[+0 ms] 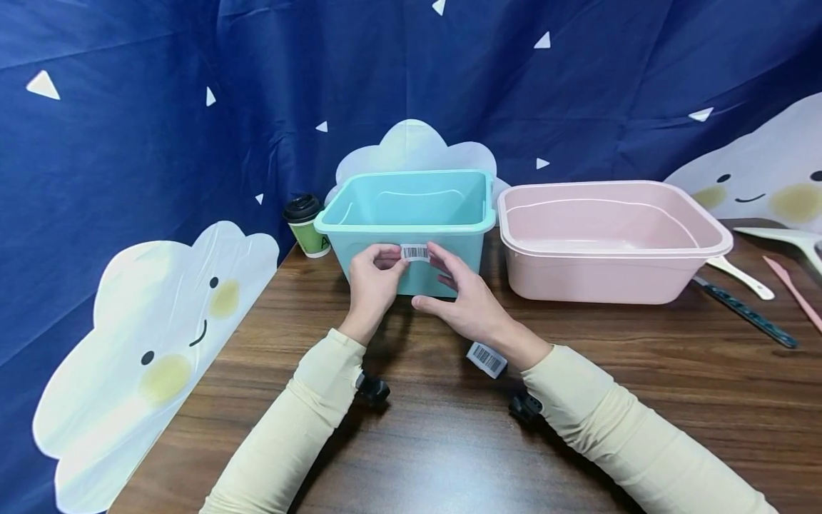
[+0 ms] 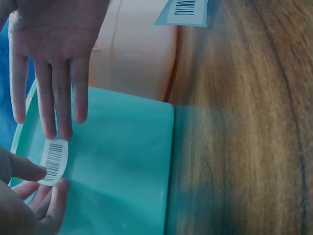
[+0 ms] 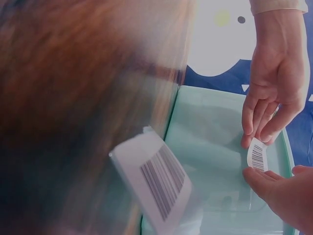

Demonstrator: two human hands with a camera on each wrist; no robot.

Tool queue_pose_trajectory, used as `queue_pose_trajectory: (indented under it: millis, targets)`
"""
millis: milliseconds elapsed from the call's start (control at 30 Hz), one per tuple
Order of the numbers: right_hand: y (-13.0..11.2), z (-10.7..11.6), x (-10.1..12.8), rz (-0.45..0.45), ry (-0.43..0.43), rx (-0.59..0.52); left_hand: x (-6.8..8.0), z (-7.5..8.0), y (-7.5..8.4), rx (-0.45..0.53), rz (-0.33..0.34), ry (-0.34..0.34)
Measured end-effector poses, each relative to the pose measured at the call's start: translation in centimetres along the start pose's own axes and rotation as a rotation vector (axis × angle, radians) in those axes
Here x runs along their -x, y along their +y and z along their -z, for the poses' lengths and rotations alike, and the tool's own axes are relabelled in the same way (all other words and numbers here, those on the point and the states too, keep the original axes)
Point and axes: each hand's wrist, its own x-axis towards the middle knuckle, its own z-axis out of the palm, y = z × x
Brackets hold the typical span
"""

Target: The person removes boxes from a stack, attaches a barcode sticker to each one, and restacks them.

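Two bins, teal bin (image 1: 411, 235) and pink basin (image 1: 610, 243), flank a coffee cup (image 1: 305, 225).

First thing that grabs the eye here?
Both hands at the teal bin's front wall, mid-table: the left hand pinches a barcode label at its end, while the right hand's straight fingers press it to the plastic. A pink tub stands just right of the bin.
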Motion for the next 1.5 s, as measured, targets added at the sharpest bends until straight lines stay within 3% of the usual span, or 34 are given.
queue_pose_trajectory:
  millis: [1033, 1500]
  targets:
    - [-0.16, 0.19, 0.09, -0.054, -0.047, 0.063, 0.17, -0.17, 0.06, -0.064, 0.014, -0.014]
    - [-0.23, 0.19, -0.13, -0.022, -0.064, 0.087, 0.34, -0.15, 0.17, -0.04, 0.002, -0.007]
